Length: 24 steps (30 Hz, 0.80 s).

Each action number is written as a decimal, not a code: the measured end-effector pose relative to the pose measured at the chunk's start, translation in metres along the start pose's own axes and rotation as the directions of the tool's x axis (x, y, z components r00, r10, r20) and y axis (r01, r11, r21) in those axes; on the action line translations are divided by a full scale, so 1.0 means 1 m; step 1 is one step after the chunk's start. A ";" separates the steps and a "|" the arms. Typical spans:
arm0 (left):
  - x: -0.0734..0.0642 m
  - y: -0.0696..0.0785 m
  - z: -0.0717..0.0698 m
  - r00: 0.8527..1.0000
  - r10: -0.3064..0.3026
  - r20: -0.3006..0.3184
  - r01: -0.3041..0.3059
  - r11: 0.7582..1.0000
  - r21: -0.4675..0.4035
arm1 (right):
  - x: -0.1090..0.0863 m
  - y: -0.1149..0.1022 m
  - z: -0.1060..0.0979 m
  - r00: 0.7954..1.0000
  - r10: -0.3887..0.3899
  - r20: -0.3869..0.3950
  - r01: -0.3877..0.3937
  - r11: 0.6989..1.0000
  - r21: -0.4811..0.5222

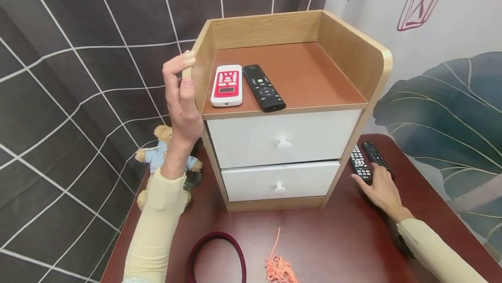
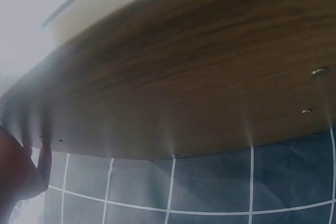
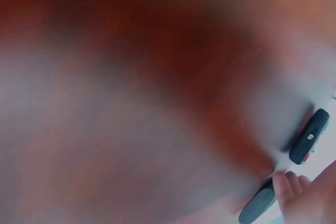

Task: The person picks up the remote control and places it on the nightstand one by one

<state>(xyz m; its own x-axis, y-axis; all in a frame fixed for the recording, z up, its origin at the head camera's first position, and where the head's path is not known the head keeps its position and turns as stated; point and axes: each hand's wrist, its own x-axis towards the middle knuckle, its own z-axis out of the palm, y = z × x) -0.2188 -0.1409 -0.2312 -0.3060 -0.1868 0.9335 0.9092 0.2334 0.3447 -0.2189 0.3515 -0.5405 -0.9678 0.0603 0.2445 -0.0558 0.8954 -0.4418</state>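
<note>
At the upper left, my left hand (image 1: 182,93) is pinching the side edge of the wood-grained cabinet (image 1: 251,143). At the right, my right hand (image 1: 382,189) is gripping nothing, its thumb spreading beside the white-buttoned remote (image 1: 359,164) and black remote (image 1: 374,153), slim bars lying on the glossy surface (image 1: 321,239). For lifting either, I'm favouring a sideways pinch across its narrow casing.

Dark gridded fabric (image 1: 117,21) — and pale leaf-print cloth (image 1: 451,87) — hangs beside a glossy brown table (image 1: 345,239).
</note>
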 end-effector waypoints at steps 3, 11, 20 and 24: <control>0.000 -0.001 0.000 1.000 0.004 0.000 -0.004 1.000 0.004 | 0.013 -0.001 0.004 0.998 0.067 0.008 -0.067 0.998 0.022; -0.001 -0.001 0.002 1.000 0.002 -0.002 -0.002 1.000 -0.018 | 0.036 -0.006 0.015 0.978 0.208 0.034 -0.206 0.977 -0.055; -0.001 0.000 0.000 1.000 0.012 -0.011 -0.012 1.000 -0.004 | 0.041 -0.019 0.026 0.970 0.241 0.037 -0.234 0.962 -0.141; 0.000 0.000 0.001 1.000 0.013 -0.005 -0.013 1.000 -0.008 | 0.042 -0.017 0.026 0.968 0.247 0.043 -0.239 0.961 -0.140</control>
<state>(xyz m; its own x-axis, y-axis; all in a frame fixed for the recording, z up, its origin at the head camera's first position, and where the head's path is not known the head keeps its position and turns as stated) -0.2192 -0.1402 -0.2314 -0.2924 -0.1887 0.9375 0.9154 0.2285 0.3315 -0.2651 0.3274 -0.5452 -0.9611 0.2608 0.0905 0.2122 0.9075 -0.3625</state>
